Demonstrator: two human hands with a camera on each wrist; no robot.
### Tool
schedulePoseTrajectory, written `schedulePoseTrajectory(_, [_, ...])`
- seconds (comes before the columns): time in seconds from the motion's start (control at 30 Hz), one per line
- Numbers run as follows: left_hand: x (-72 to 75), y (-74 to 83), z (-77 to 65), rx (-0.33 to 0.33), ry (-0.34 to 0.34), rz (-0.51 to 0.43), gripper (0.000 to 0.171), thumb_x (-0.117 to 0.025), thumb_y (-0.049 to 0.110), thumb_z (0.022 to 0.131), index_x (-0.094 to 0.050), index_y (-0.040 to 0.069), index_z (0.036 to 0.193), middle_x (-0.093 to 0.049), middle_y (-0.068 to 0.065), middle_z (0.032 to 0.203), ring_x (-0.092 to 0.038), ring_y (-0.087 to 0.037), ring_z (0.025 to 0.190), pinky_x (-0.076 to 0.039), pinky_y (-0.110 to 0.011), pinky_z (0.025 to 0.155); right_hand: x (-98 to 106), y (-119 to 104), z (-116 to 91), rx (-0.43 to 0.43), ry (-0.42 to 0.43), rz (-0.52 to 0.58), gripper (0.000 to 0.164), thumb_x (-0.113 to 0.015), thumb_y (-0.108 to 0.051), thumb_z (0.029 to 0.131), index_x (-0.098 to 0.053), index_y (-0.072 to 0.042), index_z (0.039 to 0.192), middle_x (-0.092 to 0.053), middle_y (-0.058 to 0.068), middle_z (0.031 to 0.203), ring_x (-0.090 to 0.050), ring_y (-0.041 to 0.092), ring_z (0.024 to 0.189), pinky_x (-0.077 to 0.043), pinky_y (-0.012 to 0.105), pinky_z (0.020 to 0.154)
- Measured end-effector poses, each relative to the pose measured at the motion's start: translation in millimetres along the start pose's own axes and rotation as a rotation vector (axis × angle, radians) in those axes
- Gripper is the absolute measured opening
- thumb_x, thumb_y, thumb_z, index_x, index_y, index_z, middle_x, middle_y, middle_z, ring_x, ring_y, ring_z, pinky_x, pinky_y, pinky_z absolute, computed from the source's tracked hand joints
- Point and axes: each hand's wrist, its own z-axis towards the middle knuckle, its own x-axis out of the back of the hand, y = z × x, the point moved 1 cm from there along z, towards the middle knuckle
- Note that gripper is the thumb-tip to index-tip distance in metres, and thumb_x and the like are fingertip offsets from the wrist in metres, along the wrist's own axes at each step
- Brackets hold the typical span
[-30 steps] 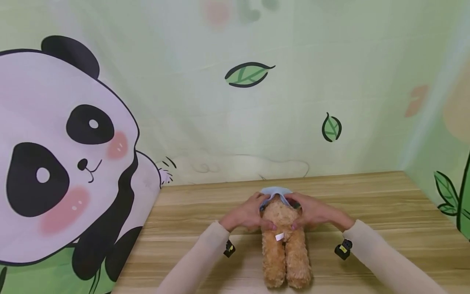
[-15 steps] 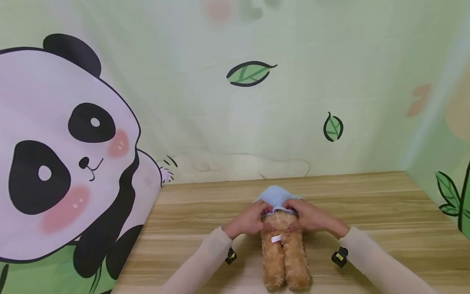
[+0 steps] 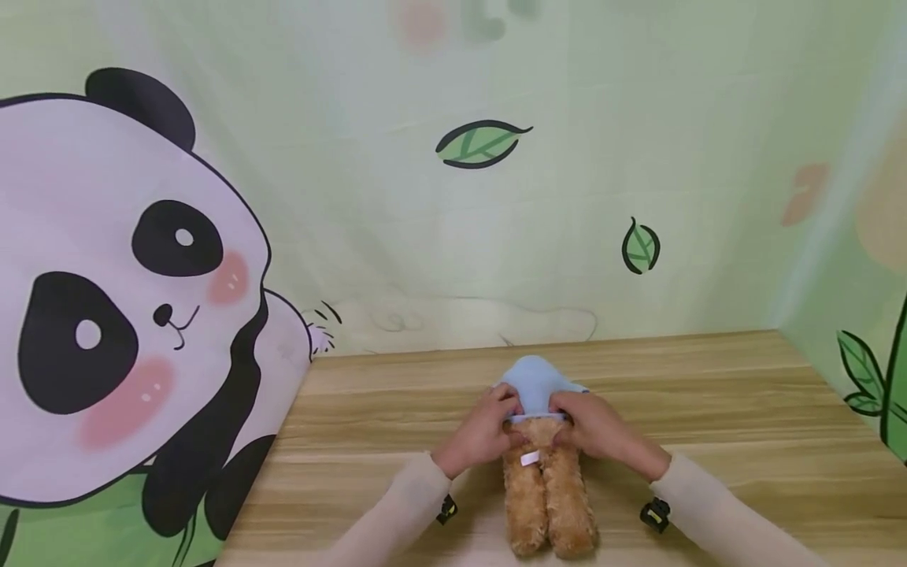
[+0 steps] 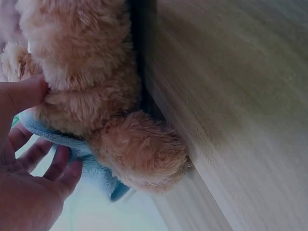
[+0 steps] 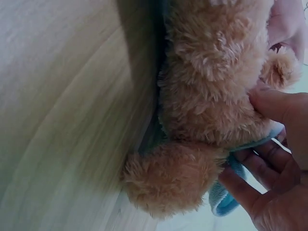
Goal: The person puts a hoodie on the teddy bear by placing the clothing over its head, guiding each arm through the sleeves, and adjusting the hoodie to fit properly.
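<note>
A brown plush toy [image 3: 526, 512] lies on the wooden table with its legs toward me. A light blue cloth garment [image 3: 534, 382] covers its upper body; the toy's head is hidden. My left hand [image 3: 480, 431] holds the garment's left hem with curled fingers. Opposite it, my right hand [image 3: 602, 427] grips the right hem. In the left wrist view the thumb [image 4: 29, 94] presses into the fur while fingertips touch the blue cloth [image 4: 57, 137]. The right wrist view shows the same hold, beside a furry limb [image 5: 173, 178] below the cloth.
A white tag [image 3: 530, 457] sticks out near the top of the toy's legs. The wooden table [image 3: 383, 409] reaches back to a pale green backdrop [image 3: 538, 236] printed with a panda [image 3: 106, 236] and leaves. Both wrists wear small black devices [image 3: 655, 514].
Both hands have drawn the blue garment toward me, down over the toy's back. Its bunched hem now lies flatter and lower, and more of the brown fur is covered.
</note>
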Motion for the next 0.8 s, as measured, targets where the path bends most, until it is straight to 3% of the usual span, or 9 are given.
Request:
schedulePoseTrajectory(0.2, [-3.8, 3.8, -1.0, -0.024, 0.01, 0.014, 0.023, -0.076, 0.011, 0.083, -0.054, 0.01, 0.089, -0.055, 0.0, 0.091, -0.047, -0.011, 0.085, -0.038, -0.022, 0.075, -3, -3, -1, -0.006, 0.011, -0.055, 0.042, -0.083, -0.014, 0.061, -0.043, -0.017, 0.074, -0.039, -0.01, 0.068, -0.037, 0.007, 0.064, -0.032, 0.021, 0.06])
schedulePoseTrajectory(0.3, [-5.5, 4.6, -2.8, 0.026, 0.0, -0.026, 0.021, -0.072, 0.011, 0.086, -0.054, 0.011, 0.098, -0.06, -0.001, 0.094, -0.053, -0.011, 0.088, -0.044, -0.022, 0.077, -3, -4, -1, -0.035, -0.008, -0.051, 0.038, -0.083, -0.014, 0.065, -0.051, -0.017, 0.086, -0.047, -0.009, 0.07, -0.045, 0.009, 0.066, -0.037, 0.024, 0.061])
schedulePoseTrajectory(0.47, [-8.6, 4.2, -6.7, 0.09, -0.027, -0.07, 0.03, -0.066, 0.015, 0.09, -0.055, 0.009, 0.118, -0.063, -0.006, 0.112, -0.06, -0.015, 0.102, -0.05, -0.027, 0.088, -2, -10, -1, -0.092, -0.03, -0.052, 0.041, -0.081, -0.012, 0.073, -0.062, -0.011, 0.11, -0.069, 0.001, 0.092, -0.065, 0.02, 0.084, -0.053, 0.037, 0.074])
schedulePoseTrajectory(0.53, [-8.5, 4.0, -7.7, 0.112, -0.052, -0.083, 0.036, -0.065, 0.021, 0.089, -0.056, 0.009, 0.122, -0.061, -0.006, 0.117, -0.059, -0.015, 0.103, -0.049, -0.027, 0.089, -2, -13, -2, -0.095, -0.017, -0.066, 0.035, -0.08, -0.011, 0.073, -0.066, -0.011, 0.105, -0.069, 0.001, 0.099, -0.066, 0.022, 0.09, -0.053, 0.038, 0.078])
schedulePoseTrajectory(0.67, [-5.0, 5.6, -8.1, 0.139, -0.096, -0.099, 0.045, -0.067, 0.032, 0.084, -0.058, 0.009, 0.122, -0.051, -0.006, 0.121, -0.053, -0.016, 0.104, -0.047, -0.026, 0.088, -4, -19, -4, -0.088, 0.026, -0.101, 0.03, -0.08, -0.008, 0.07, -0.066, -0.013, 0.096, -0.061, -0.002, 0.095, -0.06, 0.016, 0.084, -0.051, 0.032, 0.072])
schedulePoseTrajectory(0.8, [-1.3, 8.5, -5.4, 0.084, -0.073, -0.042, 0.038, -0.07, 0.027, 0.084, -0.06, 0.006, 0.115, -0.047, -0.008, 0.124, -0.05, -0.02, 0.112, -0.046, -0.029, 0.096, -7, -21, -4, -0.067, 0.056, -0.133, 0.031, -0.081, -0.006, 0.068, -0.061, -0.015, 0.091, -0.059, -0.005, 0.09, -0.057, 0.012, 0.08, -0.048, 0.03, 0.069])
